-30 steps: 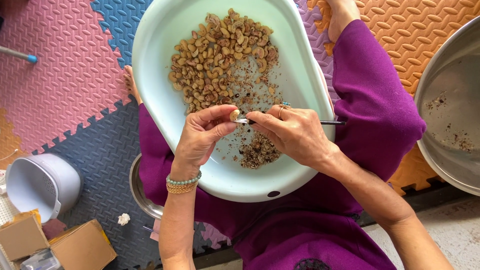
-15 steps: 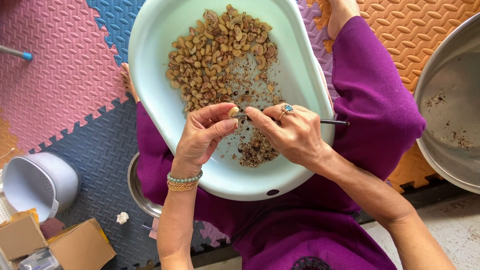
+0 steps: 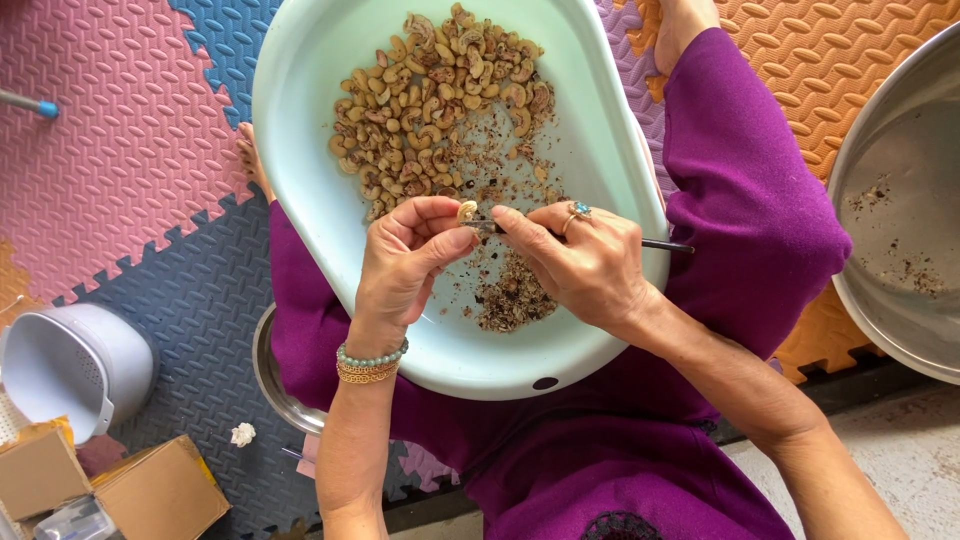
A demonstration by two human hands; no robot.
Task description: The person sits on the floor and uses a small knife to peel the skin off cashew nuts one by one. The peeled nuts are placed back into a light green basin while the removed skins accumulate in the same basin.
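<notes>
I'm looking down at two bare hands working over a pale green tub resting on a purple lap. Left hand is pinching a single pale nut between thumb and fingertips, closed on it. Right hand is closed around a thin dark pick, gripping it like a pen. The pick's long axis is running roughly left-right, handle end sticking out past the right hand toward the tub rim, tip pointing left at the nut. Nut is sitting just left of the right fingertips, touching or nearly touching the tip; I can't tell which. Left hand is the one holding it, so it's nearer.

Nut pile is lying in the far half of the tub, away from both hands. Dark shell scraps are heaping in the tub under the right hand.

Packages: two brown cardboard boxes at bottom left on the foam mat, plain, no label I can read. White plastic basket just above them. Big steel bowl at the right edge, mostly crumbs inside.
</notes>
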